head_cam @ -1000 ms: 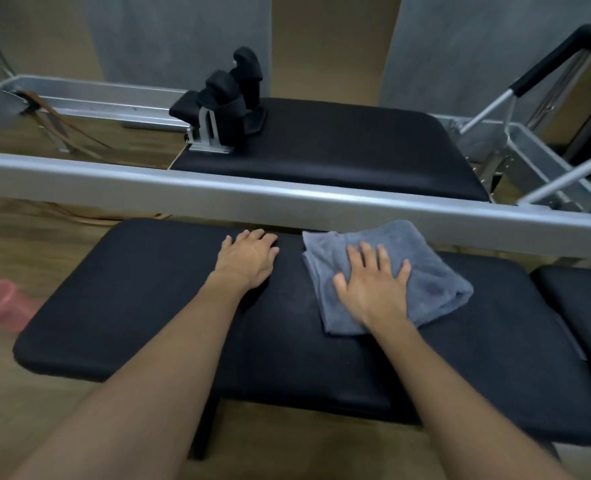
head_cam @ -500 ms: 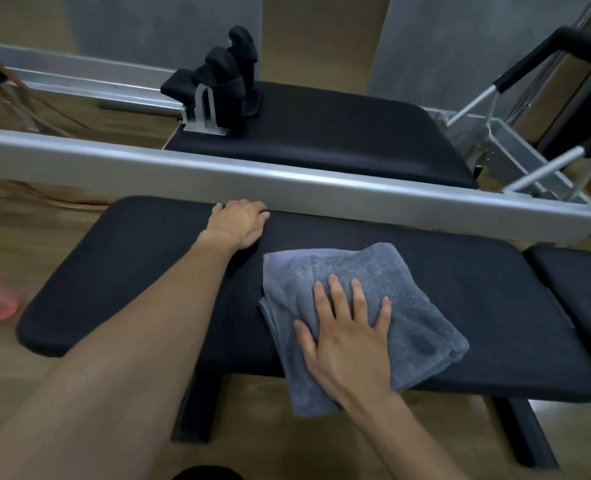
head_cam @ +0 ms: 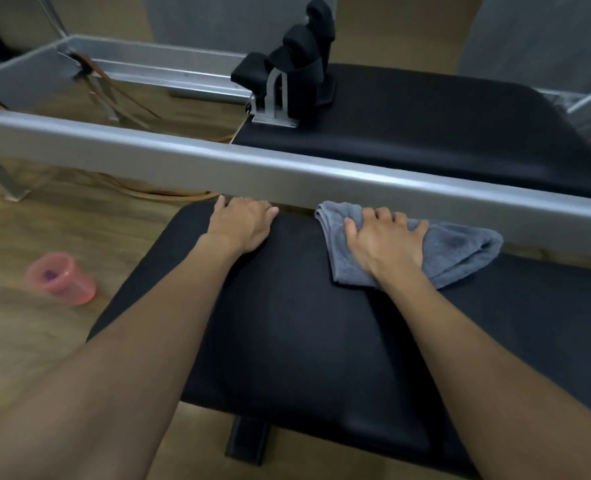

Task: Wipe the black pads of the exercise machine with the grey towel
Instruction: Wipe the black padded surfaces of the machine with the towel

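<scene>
2 grips sit at the far edge of the black pad [head_cam: 304, 341]. The right grip [head_cam: 385, 244] clutches the bunched grey towel [head_cam: 460, 254] under the silver rail [head_cam: 183, 157], and the left grip [head_cam: 242, 225] curls over the edge, bracing. Best to flatten the towel and pull overlapping strokes toward the near edge.

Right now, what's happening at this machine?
A person is wiping the near black pad with a grey towel. The right hand grips the bunched towel at the pad's far edge, beside the silver rail. The left hand holds that same edge, fingers curled over it. A pink cup sits on the floor.
</scene>
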A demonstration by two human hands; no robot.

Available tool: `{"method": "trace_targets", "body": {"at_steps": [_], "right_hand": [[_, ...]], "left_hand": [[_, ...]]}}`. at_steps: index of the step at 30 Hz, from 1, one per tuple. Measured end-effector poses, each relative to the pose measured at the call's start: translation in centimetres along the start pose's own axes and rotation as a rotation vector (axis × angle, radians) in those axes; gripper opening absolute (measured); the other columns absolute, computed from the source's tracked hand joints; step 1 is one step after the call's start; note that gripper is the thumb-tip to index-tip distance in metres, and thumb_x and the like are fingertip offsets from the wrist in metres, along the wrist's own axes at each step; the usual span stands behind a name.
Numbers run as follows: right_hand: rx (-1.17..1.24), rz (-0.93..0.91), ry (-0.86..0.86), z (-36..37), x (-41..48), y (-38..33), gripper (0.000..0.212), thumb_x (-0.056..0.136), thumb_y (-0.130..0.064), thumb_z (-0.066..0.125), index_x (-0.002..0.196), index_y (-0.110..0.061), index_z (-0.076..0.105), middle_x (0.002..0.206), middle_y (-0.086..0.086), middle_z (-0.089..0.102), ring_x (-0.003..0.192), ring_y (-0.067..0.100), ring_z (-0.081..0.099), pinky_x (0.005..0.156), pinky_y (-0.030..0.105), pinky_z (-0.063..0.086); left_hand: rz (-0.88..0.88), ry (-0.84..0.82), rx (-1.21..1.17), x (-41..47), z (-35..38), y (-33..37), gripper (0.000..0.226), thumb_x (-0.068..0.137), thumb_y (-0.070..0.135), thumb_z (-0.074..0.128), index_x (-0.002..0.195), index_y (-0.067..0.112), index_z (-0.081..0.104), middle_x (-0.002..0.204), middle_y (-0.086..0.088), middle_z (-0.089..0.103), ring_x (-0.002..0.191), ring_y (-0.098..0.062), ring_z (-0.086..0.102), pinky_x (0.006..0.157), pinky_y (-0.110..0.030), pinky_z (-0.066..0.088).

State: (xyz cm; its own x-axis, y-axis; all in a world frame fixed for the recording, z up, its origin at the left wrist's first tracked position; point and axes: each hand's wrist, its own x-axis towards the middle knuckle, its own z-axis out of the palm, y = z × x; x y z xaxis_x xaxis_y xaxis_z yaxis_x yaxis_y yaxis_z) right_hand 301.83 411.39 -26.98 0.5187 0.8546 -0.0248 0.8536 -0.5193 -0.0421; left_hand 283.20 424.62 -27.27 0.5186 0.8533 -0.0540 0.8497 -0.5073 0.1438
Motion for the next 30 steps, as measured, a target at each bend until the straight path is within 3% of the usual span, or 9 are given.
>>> {"method": "trace_targets", "body": {"at_steps": [4, 7, 11, 13, 16, 20, 27, 30], "right_hand": [[0.021, -0.064, 0.019, -0.3, -2.7, 0.0, 0.06, 0.098, -0.052, 0.016, 0.145, -0.02, 0.033, 0.153, 0.006, 0.035, 0.142, 0.032, 0.023, 0.11, 0.068, 0.009], [0.015, -0.102, 0.021, -0.3, -5.6, -0.3, 0.063, 0.098, -0.053, 0.016, 0.152, -0.02, 0.021, 0.161, 0.005, 0.02, 0.148, 0.031, 0.01, 0.112, 0.068, 0.003], [0.009, -0.08, 0.026, -0.1, -9.0, -1.3, 0.064, 0.098, -0.054, 0.016, 0.154, -0.022, 0.017, 0.163, 0.004, 0.014, 0.149, 0.03, 0.006, 0.113, 0.067, 0.002], [0.002, -0.066, 0.04, 0.2, -11.6, -2.1, 0.065, 0.097, -0.055, 0.018, 0.153, -0.021, 0.022, 0.162, 0.004, 0.019, 0.149, 0.03, 0.01, 0.112, 0.067, 0.004], [0.032, -0.041, 0.084, 0.3, -16.5, -3.7, 0.065, 0.093, -0.054, 0.026, 0.145, -0.018, 0.042, 0.153, 0.009, 0.04, 0.142, 0.034, 0.032, 0.109, 0.07, 0.017], [0.041, -0.004, 0.108, 0.6, -21.7, -6.5, 0.06, 0.092, -0.052, 0.035, 0.136, -0.017, 0.054, 0.143, 0.009, 0.053, 0.134, 0.036, 0.044, 0.105, 0.071, 0.026], [-0.009, 0.014, 0.086, 1.1, -21.2, -11.2, 0.064, 0.093, -0.055, 0.033, 0.138, -0.016, 0.054, 0.144, 0.01, 0.052, 0.135, 0.04, 0.042, 0.103, 0.073, 0.026], [-0.021, 0.001, 0.07, 0.9, -18.5, -12.4, 0.067, 0.094, -0.057, 0.026, 0.145, -0.018, 0.045, 0.151, 0.009, 0.044, 0.14, 0.038, 0.034, 0.106, 0.072, 0.021]], "left_hand": [[-0.046, -0.039, -0.043, -1.6, -0.8, 0.6, 0.047, 0.102, 0.041, 0.025, 0.135, 0.02, 0.051, 0.143, -0.007, 0.05, 0.138, -0.03, 0.036, 0.117, -0.054, 0.015], [-0.059, -0.089, -0.051, -2.5, -1.4, 1.4, 0.049, 0.102, 0.042, 0.024, 0.139, 0.018, 0.047, 0.147, -0.007, 0.045, 0.14, -0.03, 0.031, 0.117, -0.055, 0.013], [-0.028, -0.082, -0.05, -2.7, -1.2, 1.1, 0.05, 0.103, 0.041, 0.024, 0.141, 0.017, 0.044, 0.15, -0.005, 0.041, 0.141, -0.028, 0.029, 0.117, -0.055, 0.012], [0.012, -0.071, -0.04, -3.1, -0.6, 0.6, 0.05, 0.103, 0.041, 0.024, 0.144, 0.018, 0.039, 0.153, -0.004, 0.037, 0.144, -0.028, 0.025, 0.118, -0.055, 0.011], [0.057, -0.044, -0.04, -3.6, -0.3, -0.2, 0.051, 0.103, 0.04, 0.024, 0.148, 0.019, 0.034, 0.156, -0.005, 0.031, 0.146, -0.03, 0.021, 0.118, -0.055, 0.01], [0.102, -0.047, -0.058, -4.0, -0.8, -0.4, 0.049, 0.103, 0.04, 0.024, 0.144, 0.018, 0.04, 0.152, -0.006, 0.037, 0.143, -0.03, 0.026, 0.117, -0.055, 0.012], [0.187, 0.032, -0.119, -2.9, -1.1, -2.4, 0.048, 0.102, 0.041, 0.023, 0.132, 0.02, 0.054, 0.138, -0.008, 0.054, 0.13, -0.032, 0.042, 0.114, -0.051, 0.021], [0.21, 0.079, -0.131, -1.9, -1.5, -3.3, 0.049, 0.103, 0.042, 0.022, 0.116, 0.017, 0.062, 0.123, -0.012, 0.062, 0.117, -0.035, 0.052, 0.104, -0.049, 0.032]]}}
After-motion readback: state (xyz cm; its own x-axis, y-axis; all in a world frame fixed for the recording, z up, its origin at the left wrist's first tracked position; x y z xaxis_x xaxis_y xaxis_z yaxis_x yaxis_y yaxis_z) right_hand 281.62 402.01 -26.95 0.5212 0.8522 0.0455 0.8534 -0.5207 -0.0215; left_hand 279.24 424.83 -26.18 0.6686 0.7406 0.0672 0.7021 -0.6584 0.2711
